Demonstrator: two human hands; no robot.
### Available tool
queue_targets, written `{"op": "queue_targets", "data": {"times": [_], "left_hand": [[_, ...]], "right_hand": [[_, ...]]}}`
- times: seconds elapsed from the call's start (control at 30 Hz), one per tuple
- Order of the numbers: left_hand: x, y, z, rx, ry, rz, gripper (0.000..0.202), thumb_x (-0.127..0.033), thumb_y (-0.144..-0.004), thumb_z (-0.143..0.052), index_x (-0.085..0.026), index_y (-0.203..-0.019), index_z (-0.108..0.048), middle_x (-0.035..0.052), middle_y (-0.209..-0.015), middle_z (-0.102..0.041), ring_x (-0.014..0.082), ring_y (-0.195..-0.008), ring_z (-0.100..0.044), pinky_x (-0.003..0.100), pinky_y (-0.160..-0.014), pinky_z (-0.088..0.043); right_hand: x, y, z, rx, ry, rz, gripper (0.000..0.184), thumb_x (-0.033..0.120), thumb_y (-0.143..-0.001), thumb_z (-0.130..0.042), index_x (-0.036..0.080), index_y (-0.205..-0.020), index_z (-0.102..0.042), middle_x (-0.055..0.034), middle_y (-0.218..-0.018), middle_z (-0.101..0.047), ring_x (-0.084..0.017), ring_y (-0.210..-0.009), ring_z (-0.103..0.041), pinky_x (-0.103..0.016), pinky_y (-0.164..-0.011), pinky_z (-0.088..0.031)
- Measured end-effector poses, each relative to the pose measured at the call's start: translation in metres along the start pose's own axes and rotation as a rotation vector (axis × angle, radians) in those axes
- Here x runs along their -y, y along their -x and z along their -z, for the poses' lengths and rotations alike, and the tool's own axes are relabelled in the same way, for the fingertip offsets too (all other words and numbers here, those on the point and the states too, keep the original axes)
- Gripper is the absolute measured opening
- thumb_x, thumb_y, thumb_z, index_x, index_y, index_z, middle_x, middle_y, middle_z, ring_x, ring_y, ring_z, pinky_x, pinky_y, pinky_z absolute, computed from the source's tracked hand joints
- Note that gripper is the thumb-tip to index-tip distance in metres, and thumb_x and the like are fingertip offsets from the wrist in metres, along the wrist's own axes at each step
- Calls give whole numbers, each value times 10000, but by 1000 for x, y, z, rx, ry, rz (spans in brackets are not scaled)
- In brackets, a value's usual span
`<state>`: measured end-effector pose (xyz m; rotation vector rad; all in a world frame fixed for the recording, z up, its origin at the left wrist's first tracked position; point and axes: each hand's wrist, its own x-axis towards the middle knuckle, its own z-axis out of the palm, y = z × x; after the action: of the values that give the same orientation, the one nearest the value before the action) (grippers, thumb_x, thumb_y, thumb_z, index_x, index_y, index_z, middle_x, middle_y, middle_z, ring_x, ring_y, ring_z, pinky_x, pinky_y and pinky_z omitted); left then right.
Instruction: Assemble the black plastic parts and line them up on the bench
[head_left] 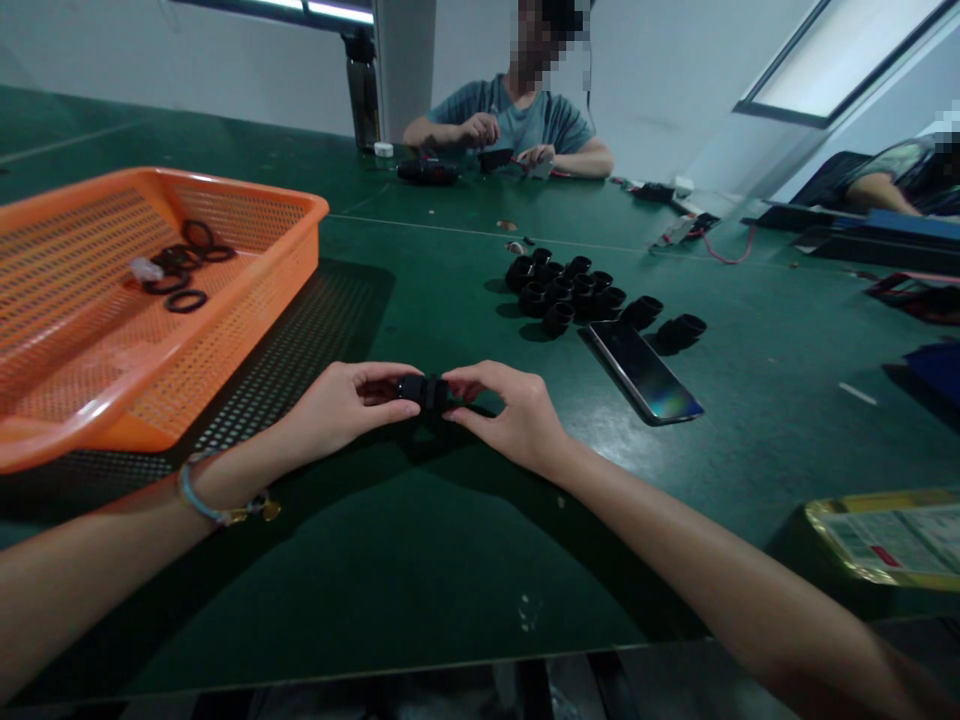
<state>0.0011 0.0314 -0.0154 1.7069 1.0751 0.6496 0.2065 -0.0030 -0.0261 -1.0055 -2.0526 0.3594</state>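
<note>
Between my two hands, just above the green table, is a small black cylindrical piece with a wider ringed section at its right end. My left hand pinches the left end between thumb and fingers. From the other side, my right hand grips the ringed end with thumb and forefinger. Whether the ringed section is a separate part, I cannot tell. Several short black tubular pieces stand grouped beyond my right hand, and a few lie tilted at the group's right side.
An orange perforated basket on the left holds several black rings. A phone lies right of my hands, with a gold-edged package near the front right. Across the table a person handles parts beside a dark power tool.
</note>
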Motion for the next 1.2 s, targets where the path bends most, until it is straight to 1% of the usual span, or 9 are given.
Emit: {"op": "queue_targets", "data": {"times": [0.1,0.4,0.6,0.7,0.87,1.07,1.2], "left_hand": [[0,0,0,5,-2,2,447,-353,-604,-684,-143,-998,-680,42,-890,-738,222,-838,-677,331,-805,-545],[2,0,-1,10,11,-7,487,-371,-600,-684,-125,-1020,-667,48,-908,-734,232,-854,-674,356,-822,-540],[2,-1,-1,5,18,-13,478,-363,-597,-687,-126,-1012,-670,47,-894,-734,225,-841,-674,347,-813,-542],[3,-1,-1,-2,25,-18,464,-360,-596,-693,-133,-1000,-678,41,-881,-736,220,-828,-676,337,-800,-545],[4,-1,0,-3,25,-13,474,-368,-588,-703,-134,-1000,-682,38,-864,-738,217,-805,-678,336,-786,-548],[4,-1,0,2,20,-12,458,-355,-595,-695,-140,-999,-683,36,-874,-740,219,-824,-678,333,-799,-543],[4,-1,0,6,5,-8,471,-360,-597,-694,-134,-1010,-681,42,-877,-739,221,-822,-678,333,-799,-542]], "right_hand": [[0,0,0,6,-12,13,221,136,-724,-681,158,-942,-648,-37,-843,-701,-134,-719,-647,-272,-664,-548],[-1,0,0,13,2,11,229,145,-724,-691,152,-950,-651,-38,-846,-706,-130,-711,-650,-268,-668,-546],[-3,1,-1,3,-15,29,225,161,-736,-683,145,-958,-653,-50,-856,-710,-128,-701,-653,-269,-657,-549],[-4,1,-1,-14,-5,66,224,168,-740,-677,135,-961,-657,-62,-855,-713,-133,-700,-655,-272,-654,-551],[-5,2,-2,-54,68,139,200,181,-769,-646,151,-965,-667,-80,-910,-711,-162,-795,-663,-290,-671,-555],[-3,1,-2,-38,72,104,238,159,-750,-661,136,-986,-643,-64,-877,-711,-147,-740,-661,-281,-678,-552],[0,0,0,-22,60,90,211,147,-738,-672,135,-947,-644,-54,-851,-708,-138,-715,-654,-264,-656,-547]]}}
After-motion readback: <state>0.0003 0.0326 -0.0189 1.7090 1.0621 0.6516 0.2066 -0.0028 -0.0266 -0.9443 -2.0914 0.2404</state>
